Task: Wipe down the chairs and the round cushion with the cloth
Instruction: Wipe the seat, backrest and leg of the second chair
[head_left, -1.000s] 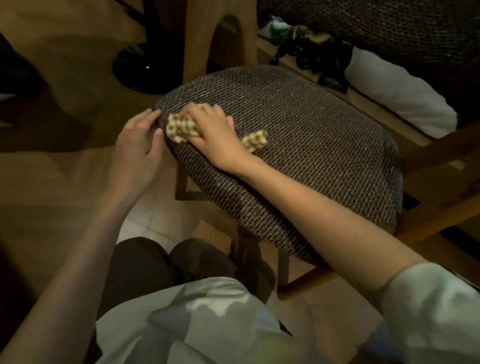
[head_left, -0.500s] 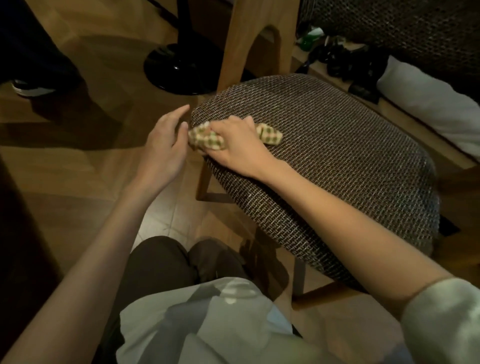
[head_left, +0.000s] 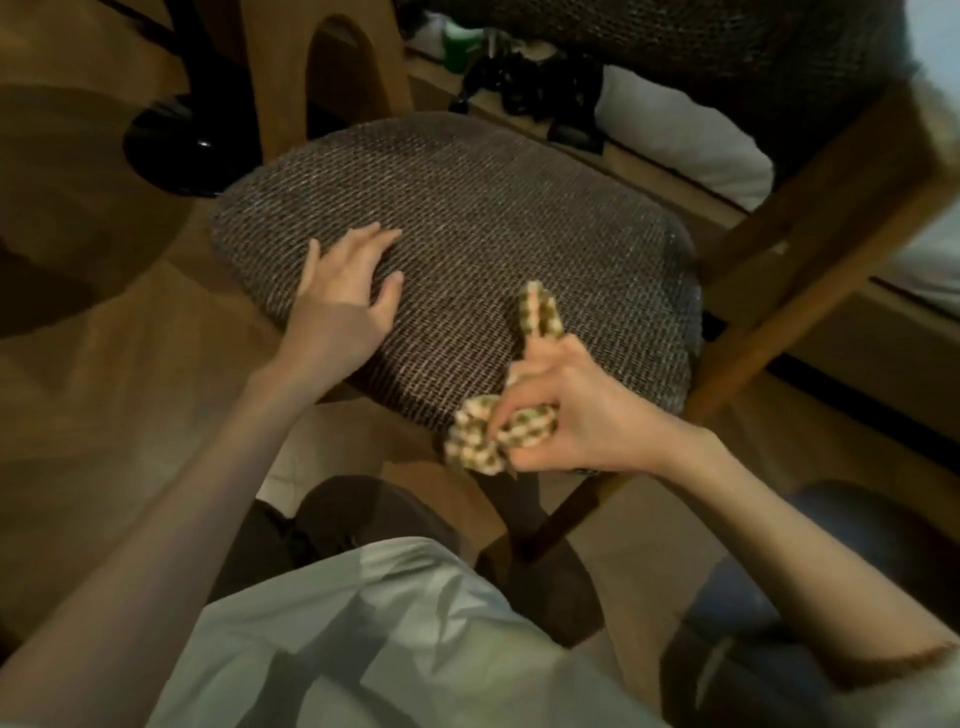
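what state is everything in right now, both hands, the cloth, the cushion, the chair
left hand: open, fingers spread, resting on the cushion's left side
right hand: fingers curled round the cloth at the cushion's near edge
cloth: bunched up, one end sticking out past the fingers
cushion: lying flat on the chair
chair: wooden frame, upright

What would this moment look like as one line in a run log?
step: wipe cushion | left hand: open, flat on cushion | right hand: grips checked cloth at cushion's near edge
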